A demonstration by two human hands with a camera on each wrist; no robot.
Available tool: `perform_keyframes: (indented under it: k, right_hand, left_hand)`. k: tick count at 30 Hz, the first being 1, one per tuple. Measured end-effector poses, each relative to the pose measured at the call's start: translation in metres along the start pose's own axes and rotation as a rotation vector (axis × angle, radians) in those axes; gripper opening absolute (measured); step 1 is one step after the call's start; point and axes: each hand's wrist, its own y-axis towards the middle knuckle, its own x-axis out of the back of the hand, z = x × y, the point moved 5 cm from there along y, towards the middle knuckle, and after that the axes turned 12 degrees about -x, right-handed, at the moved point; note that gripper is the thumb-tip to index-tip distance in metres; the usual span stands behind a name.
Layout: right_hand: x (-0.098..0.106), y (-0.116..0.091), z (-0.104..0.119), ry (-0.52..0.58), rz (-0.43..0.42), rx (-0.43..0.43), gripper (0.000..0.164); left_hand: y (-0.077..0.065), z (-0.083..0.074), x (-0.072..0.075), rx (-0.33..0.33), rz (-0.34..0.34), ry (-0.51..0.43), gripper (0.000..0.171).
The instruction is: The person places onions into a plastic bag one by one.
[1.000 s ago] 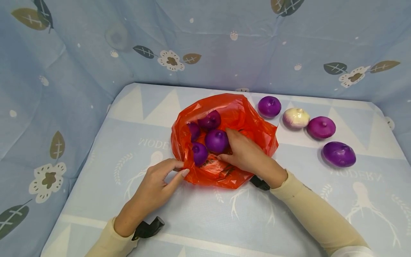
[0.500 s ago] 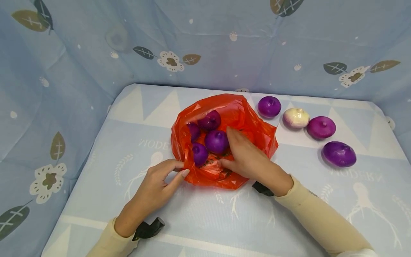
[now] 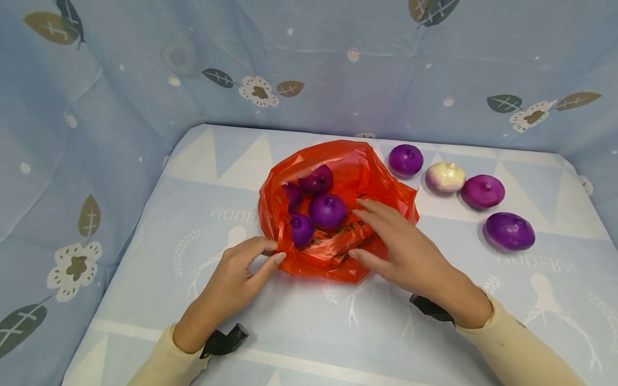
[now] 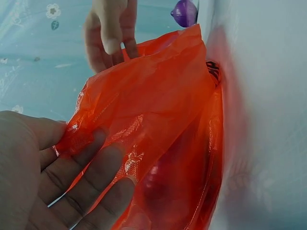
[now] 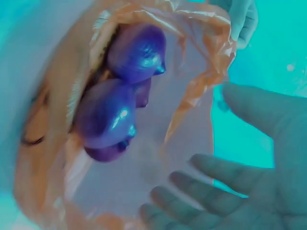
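Note:
A red plastic bag (image 3: 338, 155) lies with its mouth wide open in the head view. Inside, towards its left side, several purple onions (image 3: 328, 211) sit close together. My left hand (image 3: 241, 273) pinches the bag's near left rim between thumb and fingers; the left wrist view shows the thin film (image 4: 139, 96) stretched from that grip. Over the right part of the bag's mouth hovers my right hand (image 3: 405, 246), fingers spread and holding nothing. In the right wrist view its fingers (image 5: 177, 203) stand apart from the onions (image 5: 108, 112).
To the right of the bag, a purple onion (image 3: 405, 160), a pale onion (image 3: 445, 178), a reddish-purple onion (image 3: 483, 191) and another purple onion (image 3: 509, 231) lie on the patterned tabletop (image 3: 309, 332). A blue printed curtain (image 3: 338, 69) hangs behind and at the left.
My right hand has drawn back from beside the onions in the bag, towards the right and nearer me, its fingers spreading. The left hand keeps its pinch on the rim.

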Motion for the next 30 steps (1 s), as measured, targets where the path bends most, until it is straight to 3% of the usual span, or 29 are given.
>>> perform_keyframes:
  k: [6, 8, 11, 17, 20, 22, 26, 30]
  right_hand:
    - [0.035, -0.032, -0.014, 0.149, -0.282, 0.179, 0.05]
    - [0.049, -0.042, -0.02, 0.191, -0.378, 0.199, 0.051]
    - [0.069, -0.052, -0.03, 0.19, -0.507, 0.161, 0.065]
    - [0.097, -0.064, -0.056, 0.12, -0.736, 0.042, 0.076]
    - [0.102, -0.066, -0.082, 0.079, -0.728, -0.092, 0.072]
    - [0.101, -0.067, -0.1, 0.05, -0.662, -0.207, 0.071]
    - [0.097, -0.066, -0.132, -0.005, -0.492, -0.415, 0.086]
    - [0.092, -0.066, -0.159, -0.041, -0.386, -0.534, 0.092]
  left_hand:
    - [0.0, 0.0, 0.0, -0.007, -0.007, 0.001, 0.02]
    - [0.0, 0.0, 0.0, -0.009, -0.008, 0.005, 0.019]
    - [0.0, 0.0, 0.0, -0.009, -0.008, 0.007, 0.019]
    - [0.0, -0.001, -0.001, -0.007, -0.008, 0.0, 0.02]
    - [0.0, -0.001, -0.001, -0.005, -0.005, -0.001, 0.02]
    - [0.0, -0.001, -0.001, -0.005, -0.005, -0.001, 0.02]
    - [0.0, -0.001, -0.001, -0.001, -0.004, -0.001, 0.022]
    - [0.0, -0.001, -0.001, 0.004, -0.004, 0.001, 0.021]
